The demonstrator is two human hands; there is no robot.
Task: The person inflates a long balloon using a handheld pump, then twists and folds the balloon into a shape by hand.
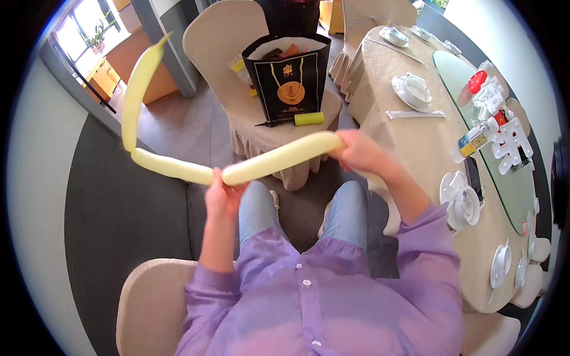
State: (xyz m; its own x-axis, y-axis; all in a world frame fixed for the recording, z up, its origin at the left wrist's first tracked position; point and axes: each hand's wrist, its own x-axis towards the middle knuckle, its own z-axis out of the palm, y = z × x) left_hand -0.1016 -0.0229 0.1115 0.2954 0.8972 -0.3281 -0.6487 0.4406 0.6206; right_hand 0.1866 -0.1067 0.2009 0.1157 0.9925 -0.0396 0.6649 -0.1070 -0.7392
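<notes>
A long pale yellow balloon [279, 157] stretches across in front of me, pinched into three segments. My left hand [222, 193] is closed on the pinch between its middle and right segments. My right hand [356, 150] grips the end of the right segment. From my left hand the middle segment runs left to another pinch, where the last segment bends upward and ends in a thin uninflated tip. A black paper bag [286, 83] stands on the covered chair ahead, with a yellow-green pump [309, 118] lying in front of it.
On my right is a cloth-covered table [380, 83] with wrapped dishes and a glass turntable [510, 196] bearing a clear bottle [475, 140] and white plastic pieces. A covered chair [217, 35] stands ahead. Another chair back [148, 296] is at lower left.
</notes>
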